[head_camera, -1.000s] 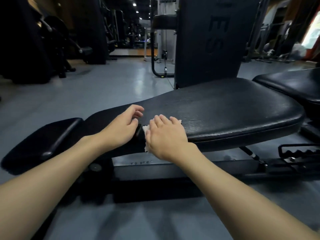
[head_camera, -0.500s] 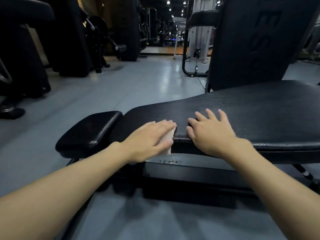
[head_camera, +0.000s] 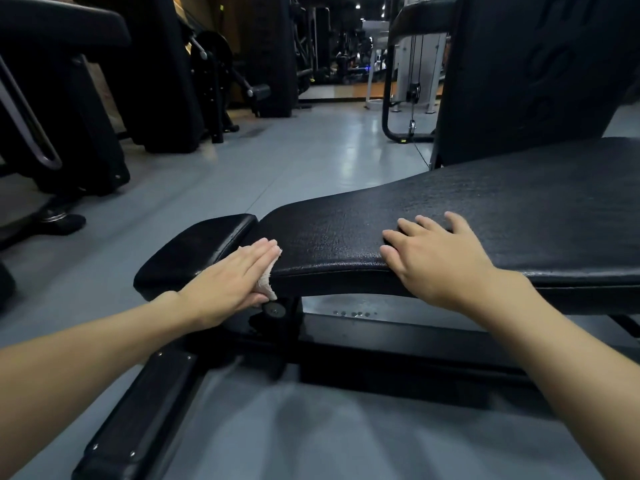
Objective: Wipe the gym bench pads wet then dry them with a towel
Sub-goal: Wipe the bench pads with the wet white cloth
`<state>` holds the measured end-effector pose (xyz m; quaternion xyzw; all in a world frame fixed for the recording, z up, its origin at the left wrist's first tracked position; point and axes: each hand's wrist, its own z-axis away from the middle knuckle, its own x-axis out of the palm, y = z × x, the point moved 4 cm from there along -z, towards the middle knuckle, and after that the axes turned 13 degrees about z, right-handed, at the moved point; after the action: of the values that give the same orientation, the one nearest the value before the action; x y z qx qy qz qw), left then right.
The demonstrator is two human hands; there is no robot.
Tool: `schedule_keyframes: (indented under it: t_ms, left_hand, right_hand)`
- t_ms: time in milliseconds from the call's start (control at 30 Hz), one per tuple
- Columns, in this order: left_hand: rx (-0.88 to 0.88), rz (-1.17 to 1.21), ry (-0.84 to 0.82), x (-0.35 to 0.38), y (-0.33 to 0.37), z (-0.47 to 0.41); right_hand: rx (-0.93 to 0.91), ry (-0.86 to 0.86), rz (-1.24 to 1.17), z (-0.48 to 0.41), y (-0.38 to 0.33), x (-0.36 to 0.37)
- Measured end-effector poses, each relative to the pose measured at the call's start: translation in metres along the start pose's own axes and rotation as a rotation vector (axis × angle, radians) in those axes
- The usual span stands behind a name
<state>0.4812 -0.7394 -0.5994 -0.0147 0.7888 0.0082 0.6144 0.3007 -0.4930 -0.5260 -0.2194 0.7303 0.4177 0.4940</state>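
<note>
As I look along it, the long pad point(head_camera: 485, 220) fills the right side, with the small pad point(head_camera: 197, 251) just beside its left end. My right hand point(head_camera: 440, 261) lies flat on the long pad, fingers straight. My left hand point(head_camera: 225, 282), fingers straight too, presses a pale cloth point(head_camera: 266, 284) against the pad's end edge. I judge firm, overlapping strokes along edge and seam clean best.

- Left hand point(head_camera: 225, 285) and left forearm point(head_camera: 86, 348): bare all the way to the picture's edge.
- Right hand point(head_camera: 436, 261) and right forearm point(head_camera: 561, 341): bare likewise.
</note>
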Motion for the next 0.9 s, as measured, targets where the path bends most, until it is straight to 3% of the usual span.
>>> schedule_keyframes:
  t_ms: [267, 567, 767, 900]
  left_hand:
    - [0.284, 0.070, 0.097, -0.005, 0.102, -0.094]
    - [0.111, 0.039, 0.064, -0.005, 0.047, -0.043]
    - [0.110, 0.061, 0.025, -0.007, 0.068, -0.063]
    - [0.207, 0.069, 0.066, -0.009, 0.117, -0.097]
  right_hand:
    - [0.029, -0.006, -0.039, 0.014, 0.025, 0.002]
    - [0.050, 0.037, 0.018, 0.022, 0.036, 0.001]
    - [0.065, 0.060, 0.053, 0.040, 0.059, 0.003]
    - [0.088, 0.050, 0.000, 0.044, 0.070, 0.004]
